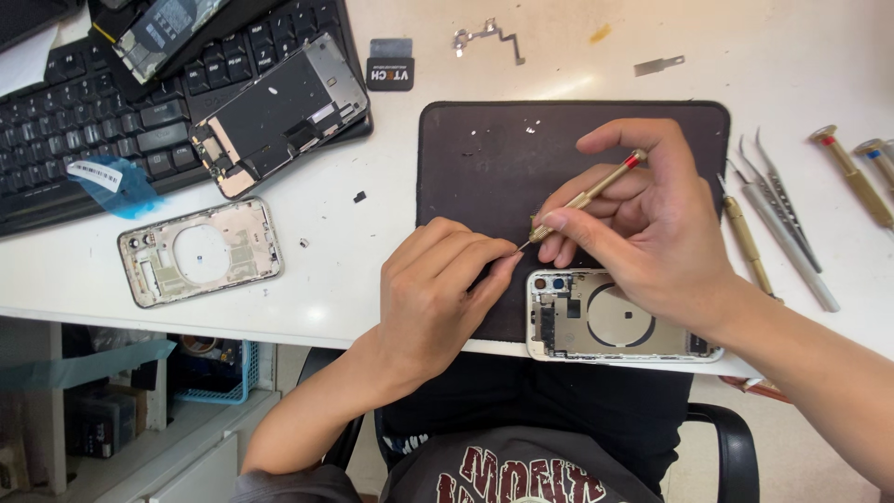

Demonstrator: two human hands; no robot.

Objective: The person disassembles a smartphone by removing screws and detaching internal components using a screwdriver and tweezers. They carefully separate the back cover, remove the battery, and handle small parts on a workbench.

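Two hands: both at work over the black mat (484,149) on the white table (372,233), close together, fingertips nearly meeting.
Right hand (652,224): fingers closed round a slim brass screwdriver (589,196) with a red band near its top; the shaft slants down to the left and its tip sits right by the left fingertips.
Left hand (442,289): fingers curled and pinched together at the driver's tip; whatever is between them is too small to tell.
Phone housing (615,321): open, pale metal frame lying flat at the near edge of the mat, partly under the right hand, a round coil ring showing inside.
Labels: small black tag with white lettering (390,73) above the mat by the keyboard; blue film with a white barcode strip (112,182) on the keyboard's left part.
Second housing (200,253): empty frame, flat on the table left of the mat, well apart from the hands.
Keyboard (102,102): black, far left, carrying a dark phone screen assembly (279,112) laid across its right end.
Container: blue mesh basket (219,373) on the shelf under the table; contents unclear.
Spare tools: tweezers (778,200) and another brass driver (852,177) lying right of the mat.
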